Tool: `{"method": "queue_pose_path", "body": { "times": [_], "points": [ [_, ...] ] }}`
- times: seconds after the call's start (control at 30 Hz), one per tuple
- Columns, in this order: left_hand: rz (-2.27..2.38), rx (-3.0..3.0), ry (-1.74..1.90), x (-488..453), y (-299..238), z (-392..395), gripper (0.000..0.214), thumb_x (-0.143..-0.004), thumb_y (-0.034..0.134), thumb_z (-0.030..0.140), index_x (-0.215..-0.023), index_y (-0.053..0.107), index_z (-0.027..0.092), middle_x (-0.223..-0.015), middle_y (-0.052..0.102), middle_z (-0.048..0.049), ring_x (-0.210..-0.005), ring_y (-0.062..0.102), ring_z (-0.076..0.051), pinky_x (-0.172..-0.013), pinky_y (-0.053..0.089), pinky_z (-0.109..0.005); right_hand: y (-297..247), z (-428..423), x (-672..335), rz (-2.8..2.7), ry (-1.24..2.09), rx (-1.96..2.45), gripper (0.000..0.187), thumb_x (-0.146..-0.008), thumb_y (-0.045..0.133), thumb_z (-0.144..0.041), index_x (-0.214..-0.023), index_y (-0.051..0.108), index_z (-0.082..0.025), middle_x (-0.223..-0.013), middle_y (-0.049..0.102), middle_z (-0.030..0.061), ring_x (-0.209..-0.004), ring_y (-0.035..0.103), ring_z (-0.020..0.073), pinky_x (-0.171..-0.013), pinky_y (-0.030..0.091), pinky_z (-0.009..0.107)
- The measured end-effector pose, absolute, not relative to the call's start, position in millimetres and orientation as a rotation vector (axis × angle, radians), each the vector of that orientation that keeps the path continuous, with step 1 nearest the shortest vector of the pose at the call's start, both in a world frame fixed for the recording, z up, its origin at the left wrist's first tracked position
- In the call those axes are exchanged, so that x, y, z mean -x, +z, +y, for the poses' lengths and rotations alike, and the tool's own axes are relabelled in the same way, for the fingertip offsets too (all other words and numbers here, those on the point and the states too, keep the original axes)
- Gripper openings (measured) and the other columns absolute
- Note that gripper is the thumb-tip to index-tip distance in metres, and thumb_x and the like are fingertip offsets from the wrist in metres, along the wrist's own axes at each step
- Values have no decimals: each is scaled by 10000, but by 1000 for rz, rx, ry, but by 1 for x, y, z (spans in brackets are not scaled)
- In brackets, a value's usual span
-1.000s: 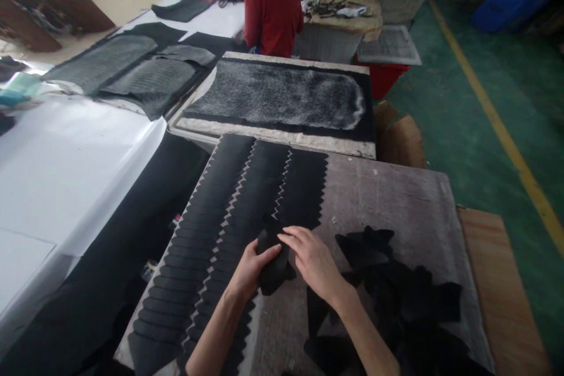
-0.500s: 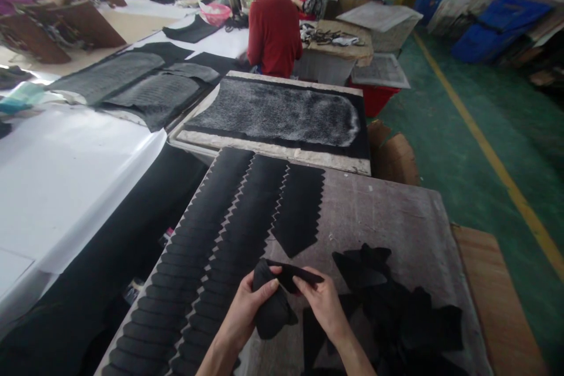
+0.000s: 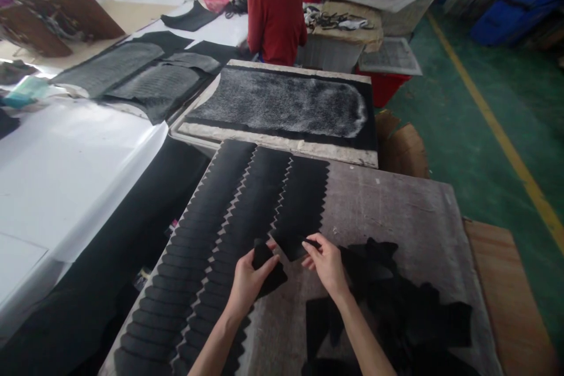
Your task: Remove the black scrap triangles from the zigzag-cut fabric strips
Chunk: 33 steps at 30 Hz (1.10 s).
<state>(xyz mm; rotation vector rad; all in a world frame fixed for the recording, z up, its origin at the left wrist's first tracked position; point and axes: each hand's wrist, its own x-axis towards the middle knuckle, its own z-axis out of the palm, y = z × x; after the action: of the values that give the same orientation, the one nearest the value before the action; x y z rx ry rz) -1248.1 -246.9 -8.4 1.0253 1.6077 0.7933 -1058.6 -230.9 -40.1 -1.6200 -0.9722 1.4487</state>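
Observation:
My left hand (image 3: 247, 281) is closed around a small stack of black fabric pieces (image 3: 265, 267), held just above the grey board (image 3: 388, 211). My right hand (image 3: 326, 263) pinches a single black piece (image 3: 296, 245) and lays it at the near end of the third overlapping row of black pieces (image 3: 303, 202). Two longer rows (image 3: 207, 258) of the same zigzag-edged pieces run down the board's left side. A loose heap of black pieces (image 3: 409, 305) lies to the right of my right wrist.
Beyond the grey board lies a board with a dark furry panel (image 3: 282, 103). A person in a red top (image 3: 274, 9) stands at the far tables. White sheet (image 3: 66, 164) and black cloth cover the table at left. Cardboard (image 3: 403, 144) and green floor (image 3: 484, 129) at right.
My right hand drew one black piece off the stack in my left hand and carried it forward to the end of the third row. My view shifted slightly.

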Motion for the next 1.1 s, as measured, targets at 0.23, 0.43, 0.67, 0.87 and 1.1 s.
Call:
{"method": "queue_pose_path", "body": {
  "times": [0.23, 0.43, 0.67, 0.87, 1.1],
  "points": [
    [1615, -994, 715, 1252, -15, -255, 453, -733, 704, 448, -1092, 686, 173, -958, 784, -72, -848, 710, -235, -727, 562, -285, -49, -224, 1057, -895, 1523, 1613, 365, -744, 615, -505, -928, 606, -189, -539, 625, -34, -423, 618, 114, -358, 406, 158],
    [1570, -951, 764, 1251, -19, -256, 394, -721, 725, 416, -1037, 702, 183, -1052, 774, -82, -969, 707, -258, -845, 567, -317, -50, -220, 1056, -847, 1617, 1550, 385, -723, 636, -495, -958, 592, -192, -531, 626, -47, -414, 615, 112, -355, 385, 152],
    [1577, -944, 742, 1252, -22, -255, 407, -708, 734, 435, -1013, 705, 167, -1022, 779, -84, -944, 711, -261, -844, 569, -324, -50, -219, 1061, -1078, 1435, 1739, 236, -792, 529, -442, -857, 587, -223, -546, 606, -51, -405, 601, 105, -363, 380, 166],
    [1539, -1018, 744, 1249, -14, -247, 416, -733, 711, 422, -1075, 693, 187, -1120, 748, -88, -1057, 675, -285, -914, 553, -367, -44, -220, 1060, -1245, 1266, 1850, 181, -822, 486, -399, -833, 582, -246, -553, 622, -54, -417, 593, 84, -467, 418, 180],
    [1462, -1025, 735, 1245, -17, -238, 534, -758, 691, 409, -1248, 586, 224, -1241, 693, -79, -1084, 657, -260, -914, 548, -360, -42, -217, 1058, -1248, 1308, 1869, 182, -818, 479, -396, -862, 578, -251, -562, 628, -53, -435, 600, 95, -496, 426, 195]
  ]
}}
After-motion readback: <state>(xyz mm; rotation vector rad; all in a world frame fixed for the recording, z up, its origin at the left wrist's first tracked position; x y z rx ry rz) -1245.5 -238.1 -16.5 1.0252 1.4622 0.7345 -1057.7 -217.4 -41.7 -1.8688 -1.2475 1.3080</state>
